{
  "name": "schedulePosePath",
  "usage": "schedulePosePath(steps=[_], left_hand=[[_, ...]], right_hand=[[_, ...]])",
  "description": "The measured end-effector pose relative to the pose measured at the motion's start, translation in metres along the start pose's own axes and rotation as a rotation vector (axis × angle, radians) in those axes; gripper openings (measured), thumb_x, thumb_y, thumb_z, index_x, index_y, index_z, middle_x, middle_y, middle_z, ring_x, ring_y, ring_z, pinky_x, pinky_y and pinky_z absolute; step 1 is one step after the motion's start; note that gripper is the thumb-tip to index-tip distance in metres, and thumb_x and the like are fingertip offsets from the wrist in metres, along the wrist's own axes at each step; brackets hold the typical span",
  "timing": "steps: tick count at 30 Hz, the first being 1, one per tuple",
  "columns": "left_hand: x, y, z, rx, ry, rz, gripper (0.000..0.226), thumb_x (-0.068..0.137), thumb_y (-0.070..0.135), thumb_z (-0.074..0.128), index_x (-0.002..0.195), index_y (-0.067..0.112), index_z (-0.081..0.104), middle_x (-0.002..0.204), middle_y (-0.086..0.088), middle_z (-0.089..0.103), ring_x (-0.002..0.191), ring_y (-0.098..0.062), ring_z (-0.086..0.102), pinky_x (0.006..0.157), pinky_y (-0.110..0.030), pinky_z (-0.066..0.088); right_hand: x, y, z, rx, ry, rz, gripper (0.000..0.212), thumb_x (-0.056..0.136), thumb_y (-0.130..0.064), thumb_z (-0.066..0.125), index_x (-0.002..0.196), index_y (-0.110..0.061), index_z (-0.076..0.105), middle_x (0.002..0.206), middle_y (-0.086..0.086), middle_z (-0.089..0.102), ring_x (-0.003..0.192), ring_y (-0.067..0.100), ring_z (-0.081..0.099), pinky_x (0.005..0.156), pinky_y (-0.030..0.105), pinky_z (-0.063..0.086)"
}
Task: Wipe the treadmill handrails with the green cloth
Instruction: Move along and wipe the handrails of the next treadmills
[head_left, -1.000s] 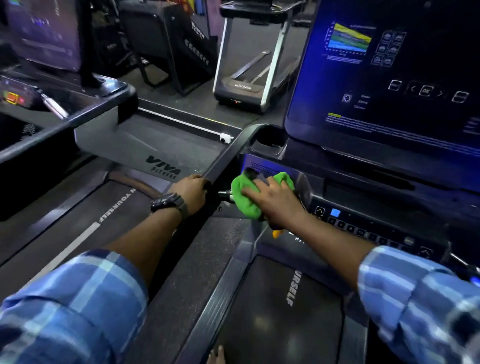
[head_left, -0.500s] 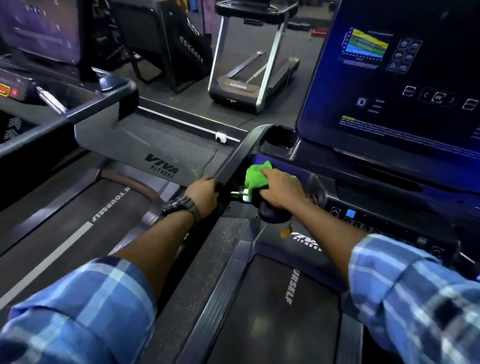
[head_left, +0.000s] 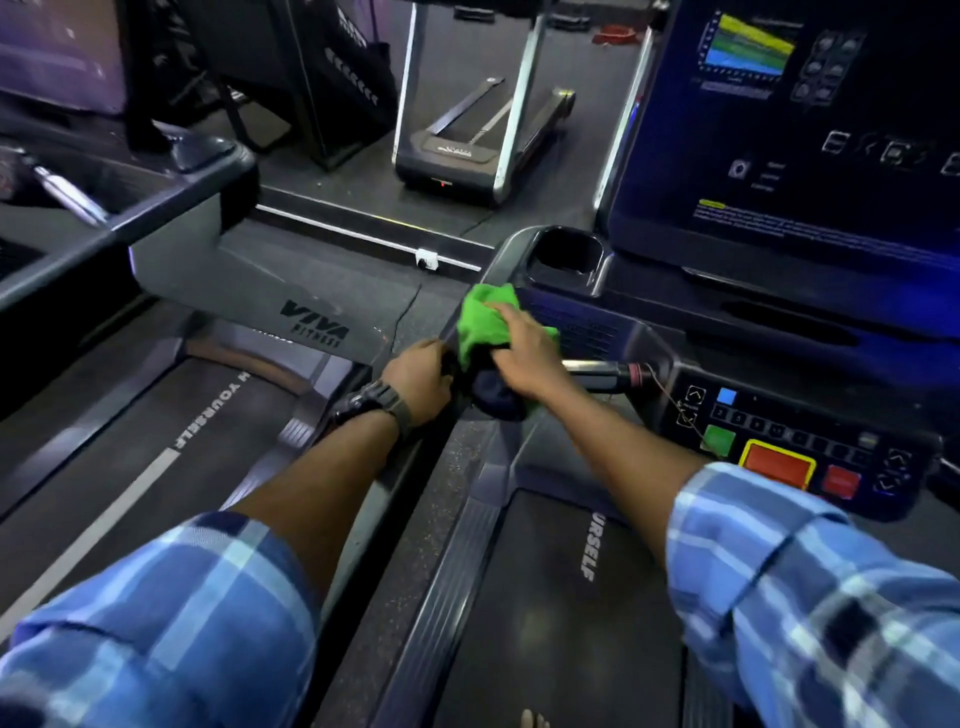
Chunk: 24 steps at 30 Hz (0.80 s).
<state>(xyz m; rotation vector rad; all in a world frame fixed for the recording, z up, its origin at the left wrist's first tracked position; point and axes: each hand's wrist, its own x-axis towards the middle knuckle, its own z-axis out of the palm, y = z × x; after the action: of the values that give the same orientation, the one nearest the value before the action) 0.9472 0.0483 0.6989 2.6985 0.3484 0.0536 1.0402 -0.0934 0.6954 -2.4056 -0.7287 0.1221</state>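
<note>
The right hand (head_left: 524, 358) lay curled over the green cloth (head_left: 485, 322), pressing it onto the left handrail (head_left: 470, 306) of the treadmill, just below the cup holder (head_left: 566, 260); the cloth was bunched, its bright upper part showing beyond the fingers and a darker fold hanging under the palm; the left hand (head_left: 418, 376) sat just beside the right, touching the same rail lower down, its fingers wrapped round the dark bar, though the fingertips were hidden; a dark wristwatch (head_left: 371, 405) circled the left wrist, and both forearms came out of rolled blue plaid sleeves (head_left: 171, 618); to the right of the right hand a short metal grip bar (head_left: 602, 370) ran toward the control panel (head_left: 789, 441), which carried a green button, a red button framed in yellow, and rows of small keys; above the panel stood the lit console screen (head_left: 789, 135); beyond the left hand a neighbouring treadmill (head_left: 234, 291) bore the words VIVA FITNESS; under the right forearm lay the dark running belt (head_left: 561, 613).
</note>
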Motion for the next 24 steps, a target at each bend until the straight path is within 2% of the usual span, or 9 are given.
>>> schedulePosePath(steps=[4, 7, 9, 11, 14, 18, 20, 22, 24], left_hand=[[-0.006, -0.007, -0.002, -0.030, 0.051, -0.062, 0.030, 0.079, 0.021, 0.065, 0.102, 0.003, 0.065, 0.104, -0.025, 0.065, 0.097, -0.042, 0.061, 0.076, -0.038, 0.048], [-0.022, -0.007, 0.000, -0.001, 0.021, -0.162, 0.047, 0.068, 0.047, 0.076, 0.092, 0.008, 0.067, 0.095, -0.020, 0.069, 0.088, -0.037, 0.066, 0.065, -0.035, 0.048], [-0.027, -0.006, 0.001, 0.045, 0.022, -0.250, 0.057, 0.060, 0.058, 0.078, 0.084, 0.007, 0.065, 0.088, -0.018, 0.070, 0.082, -0.034, 0.066, 0.060, -0.032, 0.045], [-0.030, -0.005, 0.003, 0.050, 0.028, -0.311, 0.058, 0.058, 0.059, 0.078, 0.081, 0.007, 0.065, 0.086, -0.019, 0.070, 0.081, -0.034, 0.067, 0.058, -0.030, 0.043], [-0.039, -0.005, 0.001, 0.036, 0.037, -0.306, 0.060, 0.057, 0.058, 0.072, 0.090, 0.009, 0.066, 0.093, -0.020, 0.069, 0.087, -0.038, 0.066, 0.061, -0.031, 0.043], [-0.051, -0.013, -0.003, 0.048, -0.020, -0.217, 0.061, 0.060, 0.060, 0.073, 0.098, 0.013, 0.064, 0.100, -0.017, 0.069, 0.094, -0.036, 0.065, 0.067, -0.031, 0.045], [-0.059, -0.016, 0.003, 0.015, -0.067, -0.152, 0.073, 0.066, 0.060, 0.073, 0.117, 0.011, 0.055, 0.118, -0.017, 0.062, 0.109, -0.034, 0.059, 0.081, -0.033, 0.047], [-0.070, -0.015, 0.013, -0.005, -0.145, -0.093, 0.101, 0.073, 0.058, 0.069, 0.144, 0.001, 0.026, 0.148, -0.020, 0.034, 0.137, -0.031, 0.034, 0.109, -0.034, 0.033], [-0.080, -0.017, 0.017, 0.004, -0.167, -0.053, 0.113, 0.077, 0.058, 0.065, 0.149, -0.003, 0.002, 0.157, -0.021, 0.010, 0.146, -0.029, 0.012, 0.118, -0.033, 0.017]], right_hand=[[-0.019, -0.015, 0.026, 0.105, -0.105, -0.161, 0.065, 0.070, 0.005, 0.059, 0.133, -0.009, 0.057, 0.136, 0.017, 0.056, 0.129, 0.032, 0.048, 0.109, 0.029, 0.029], [-0.024, 0.005, 0.008, -0.024, -0.110, -0.253, 0.059, 0.068, 0.002, 0.062, 0.124, -0.015, 0.066, 0.124, 0.011, 0.066, 0.115, 0.029, 0.059, 0.100, 0.026, 0.036], [-0.007, 0.003, 0.001, -0.061, -0.056, -0.137, 0.062, 0.069, -0.002, 0.060, 0.127, -0.023, 0.064, 0.126, 0.010, 0.065, 0.113, 0.030, 0.060, 0.097, 0.030, 0.044], [0.003, -0.017, 0.010, -0.062, -0.033, -0.068, 0.065, 0.070, -0.004, 0.058, 0.131, -0.024, 0.061, 0.131, 0.011, 0.062, 0.117, 0.032, 0.057, 0.099, 0.032, 0.044], [-0.017, -0.026, 0.022, -0.058, -0.172, -0.231, 0.062, 0.068, -0.007, 0.056, 0.127, -0.021, 0.065, 0.128, 0.010, 0.064, 0.119, 0.029, 0.056, 0.102, 0.030, 0.038], [-0.041, 0.003, -0.001, -0.062, -0.154, -0.258, 0.050, 0.069, -0.011, 0.059, 0.116, -0.023, 0.071, 0.110, 0.007, 0.072, 0.102, 0.027, 0.065, 0.086, 0.029, 0.047], [-0.026, -0.005, -0.001, -0.113, -0.068, -0.188, 0.054, 0.072, -0.010, 0.058, 0.123, -0.024, 0.067, 0.116, 0.010, 0.070, 0.107, 0.030, 0.064, 0.090, 0.031, 0.047], [-0.014, -0.031, 0.009, -0.119, -0.059, -0.143, 0.062, 0.074, -0.006, 0.057, 0.134, -0.022, 0.059, 0.131, 0.013, 0.062, 0.120, 0.030, 0.056, 0.101, 0.030, 0.039], [-0.018, -0.044, 0.021, -0.127, -0.127, -0.178, 0.064, 0.076, -0.003, 0.057, 0.137, -0.022, 0.056, 0.138, 0.011, 0.056, 0.127, 0.028, 0.049, 0.108, 0.027, 0.029]])
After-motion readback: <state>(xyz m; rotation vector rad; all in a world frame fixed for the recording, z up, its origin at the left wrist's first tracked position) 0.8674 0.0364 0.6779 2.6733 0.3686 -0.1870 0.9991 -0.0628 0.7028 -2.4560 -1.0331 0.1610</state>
